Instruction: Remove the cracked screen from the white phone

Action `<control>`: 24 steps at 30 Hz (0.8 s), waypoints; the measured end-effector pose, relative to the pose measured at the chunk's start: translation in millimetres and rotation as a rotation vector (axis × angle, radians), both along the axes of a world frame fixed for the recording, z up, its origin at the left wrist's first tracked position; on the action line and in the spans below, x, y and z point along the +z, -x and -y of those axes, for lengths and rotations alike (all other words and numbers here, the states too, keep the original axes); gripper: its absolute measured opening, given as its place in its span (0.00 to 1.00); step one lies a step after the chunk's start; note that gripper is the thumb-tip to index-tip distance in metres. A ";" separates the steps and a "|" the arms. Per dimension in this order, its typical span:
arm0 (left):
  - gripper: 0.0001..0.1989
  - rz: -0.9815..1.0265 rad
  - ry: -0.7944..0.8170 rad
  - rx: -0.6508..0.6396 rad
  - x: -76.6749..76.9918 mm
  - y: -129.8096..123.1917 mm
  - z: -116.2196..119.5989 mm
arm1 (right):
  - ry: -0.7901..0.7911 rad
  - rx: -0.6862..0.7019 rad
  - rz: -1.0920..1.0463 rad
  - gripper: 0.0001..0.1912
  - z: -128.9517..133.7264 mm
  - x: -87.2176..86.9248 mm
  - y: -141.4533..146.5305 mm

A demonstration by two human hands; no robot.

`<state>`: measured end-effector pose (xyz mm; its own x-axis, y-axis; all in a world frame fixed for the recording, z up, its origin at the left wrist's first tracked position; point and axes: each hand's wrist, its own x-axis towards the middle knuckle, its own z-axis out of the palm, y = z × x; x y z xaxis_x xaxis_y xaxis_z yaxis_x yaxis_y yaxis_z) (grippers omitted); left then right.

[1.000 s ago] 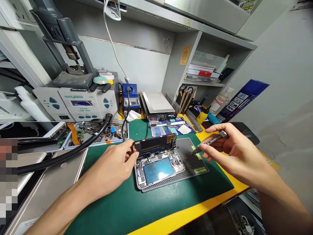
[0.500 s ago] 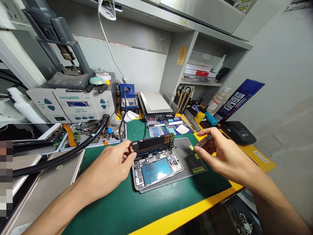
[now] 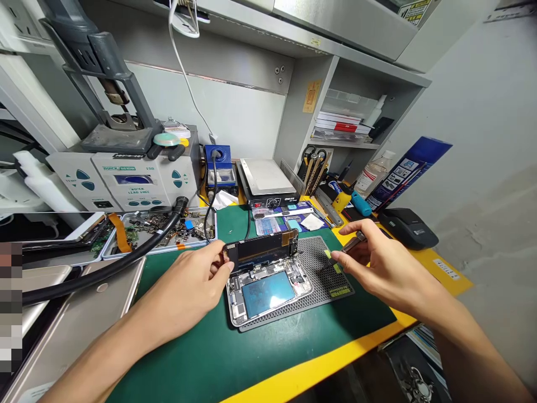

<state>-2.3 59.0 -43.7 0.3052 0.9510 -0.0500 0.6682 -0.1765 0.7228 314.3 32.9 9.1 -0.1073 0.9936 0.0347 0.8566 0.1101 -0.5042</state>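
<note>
One opened phone (image 3: 268, 294), green mat (image 3: 251, 358), yellow bench (image 3: 331, 357), grey shelving (image 3: 296, 112)

Centre frame, I see my left hand (image 3: 205, 280) pinching the left end of a raised phone screen (image 3: 262, 249), which stands tilted up along the far edge of the opened phone body (image 3: 271, 294). That body lies partly on a perforated grey pad (image 3: 331, 266), over the green mat (image 3: 243, 358). Right of centre, my right hand (image 3: 371, 260) holds a slim dark tool (image 3: 353, 243), its tip low over the pad. Toward the upper left sits a hot-air station (image 3: 134, 179); below it, a tray of circuit boards (image 3: 155, 226).
</note>
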 end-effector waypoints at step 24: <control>0.12 0.018 0.020 -0.010 6.6 0.1 4.1 | -0.096 -0.082 -0.188 0.21 8.3 6.0 -1.8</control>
